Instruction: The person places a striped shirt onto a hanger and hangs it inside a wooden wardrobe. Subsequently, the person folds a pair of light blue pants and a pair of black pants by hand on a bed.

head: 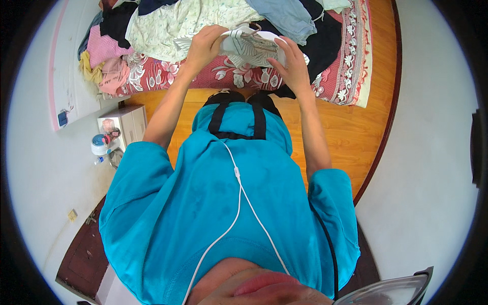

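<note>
My left hand (206, 44) pinches the left side of a white garment with thin dark stripes (251, 53). A tan drawstring-like cord (257, 27) loops at its top, and the opening faces me. At the garment's right side, my right hand (292, 63) grips the white edge with thumb and fingers. The cloth is held stretched between both hands above the front of a bed. Part of it is hidden behind my hands. A pale floral cloth (160, 34) lies just beyond my left hand, and a black garment (328, 38) lies to the right of my right hand.
A red floral bedspread (339, 89) covers the bed. Light blue jeans-like cloth (286, 19), a pink dotted cloth (105, 45) and a yellow cloth (89, 68) lie on it. A white cabinet (127, 122) stands at left on the wooden floor (343, 133).
</note>
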The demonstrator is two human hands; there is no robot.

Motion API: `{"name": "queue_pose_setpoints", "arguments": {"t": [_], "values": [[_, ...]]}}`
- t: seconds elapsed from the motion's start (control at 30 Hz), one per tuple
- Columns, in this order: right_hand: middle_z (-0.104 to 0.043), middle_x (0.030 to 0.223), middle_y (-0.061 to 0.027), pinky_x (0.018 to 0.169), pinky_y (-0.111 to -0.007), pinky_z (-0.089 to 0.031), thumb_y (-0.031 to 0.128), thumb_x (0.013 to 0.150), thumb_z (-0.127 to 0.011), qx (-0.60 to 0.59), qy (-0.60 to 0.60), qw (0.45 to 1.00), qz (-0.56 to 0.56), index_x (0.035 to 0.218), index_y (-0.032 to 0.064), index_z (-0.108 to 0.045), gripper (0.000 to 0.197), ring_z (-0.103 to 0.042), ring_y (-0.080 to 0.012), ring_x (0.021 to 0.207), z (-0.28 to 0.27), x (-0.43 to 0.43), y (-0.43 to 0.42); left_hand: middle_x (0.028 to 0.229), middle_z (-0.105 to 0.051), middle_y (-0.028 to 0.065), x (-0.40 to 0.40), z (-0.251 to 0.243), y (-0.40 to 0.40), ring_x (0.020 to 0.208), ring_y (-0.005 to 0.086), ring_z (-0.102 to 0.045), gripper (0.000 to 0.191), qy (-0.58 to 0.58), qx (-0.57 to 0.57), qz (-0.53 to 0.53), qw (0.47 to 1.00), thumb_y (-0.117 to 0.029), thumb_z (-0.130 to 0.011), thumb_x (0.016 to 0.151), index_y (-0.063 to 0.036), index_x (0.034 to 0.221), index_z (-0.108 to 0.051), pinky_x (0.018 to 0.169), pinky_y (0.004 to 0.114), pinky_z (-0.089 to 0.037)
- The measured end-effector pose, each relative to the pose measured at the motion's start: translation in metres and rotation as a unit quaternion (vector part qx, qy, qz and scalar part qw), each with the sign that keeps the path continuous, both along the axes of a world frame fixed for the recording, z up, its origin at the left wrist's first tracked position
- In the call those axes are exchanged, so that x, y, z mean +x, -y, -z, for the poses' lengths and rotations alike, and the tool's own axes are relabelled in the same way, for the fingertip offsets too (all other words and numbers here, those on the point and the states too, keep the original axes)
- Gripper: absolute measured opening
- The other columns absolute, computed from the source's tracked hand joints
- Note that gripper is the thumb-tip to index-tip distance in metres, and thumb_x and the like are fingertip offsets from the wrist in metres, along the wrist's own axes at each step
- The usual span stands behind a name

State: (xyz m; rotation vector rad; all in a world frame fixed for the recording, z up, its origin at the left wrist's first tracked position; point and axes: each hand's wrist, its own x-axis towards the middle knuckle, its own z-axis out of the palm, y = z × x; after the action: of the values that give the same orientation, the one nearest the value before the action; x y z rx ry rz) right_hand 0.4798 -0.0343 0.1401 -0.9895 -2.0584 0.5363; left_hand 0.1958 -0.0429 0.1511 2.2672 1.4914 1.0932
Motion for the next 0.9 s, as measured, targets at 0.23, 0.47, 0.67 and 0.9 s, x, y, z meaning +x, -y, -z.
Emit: {"name": "queue_pose_setpoints", "arguments": {"t": [0.23, 0.47, 0.67, 0.9], "values": [[-0.062, 0.071, -0.0213, 0.056, -0.041, -0.046, 0.019, 0.099, -0.052, -0.159, -0.051, 0.976, 0.143, 0.099, 0.0004, -0.052, 0.019, -0.063, -0.0367, 0.061, 0.005, -0.034, 0.010, 0.096, -0.065, 0.0127, -0.011, 0.012, 0.011, 0.090, 0.0332, -0.061, 0.025, 0.003, 0.011, 0.013, 1.000, 0.003, -0.064, 0.078, -0.0029, 0.102, -0.063, 0.079, 0.040, -0.050], [-0.066, 0.071, -0.0180, 0.061, -0.036, -0.045, 0.022, 0.091, -0.055, -0.463, -0.269, 0.820, 0.200, 0.068, -0.0042, -0.057, 0.035, -0.066, -0.0245, 0.070, 0.050, -0.060, -0.004, 0.100, -0.065, 0.0115, -0.025, 0.021, 0.029, 0.094, 0.0325, -0.059, 0.030, -0.005, 0.021, 0.042, 0.999, 0.004, -0.066, 0.074, -0.0036, 0.103, -0.062, 0.082, 0.039, -0.048], [-0.068, 0.090, -0.0217, 0.075, -0.041, -0.050, 0.021, 0.091, -0.053, -0.311, -0.040, 0.932, 0.181, 0.093, 0.0012, -0.067, 0.025, -0.067, -0.0384, 0.085, 0.045, -0.060, 0.005, 0.099, -0.065, 0.0100, -0.053, 0.022, 0.043, 0.093, 0.0319, -0.059, 0.032, 0.006, 0.033, 0.028, 0.999, 0.007, -0.067, 0.072, -0.0047, 0.101, -0.061, 0.082, 0.039, -0.048], [-0.070, 0.088, -0.0188, 0.076, -0.045, -0.051, 0.034, 0.085, -0.068, -0.247, 0.044, 0.963, 0.103, 0.108, 0.0065, -0.067, 0.036, -0.067, -0.0375, 0.086, -0.005, -0.091, 0.006, 0.099, -0.064, 0.0098, -0.054, 0.020, 0.046, 0.094, 0.0312, -0.060, 0.034, -0.002, 0.033, 0.049, 0.998, 0.006, -0.066, 0.070, -0.0058, 0.102, -0.060, 0.082, 0.039, -0.048]]}}
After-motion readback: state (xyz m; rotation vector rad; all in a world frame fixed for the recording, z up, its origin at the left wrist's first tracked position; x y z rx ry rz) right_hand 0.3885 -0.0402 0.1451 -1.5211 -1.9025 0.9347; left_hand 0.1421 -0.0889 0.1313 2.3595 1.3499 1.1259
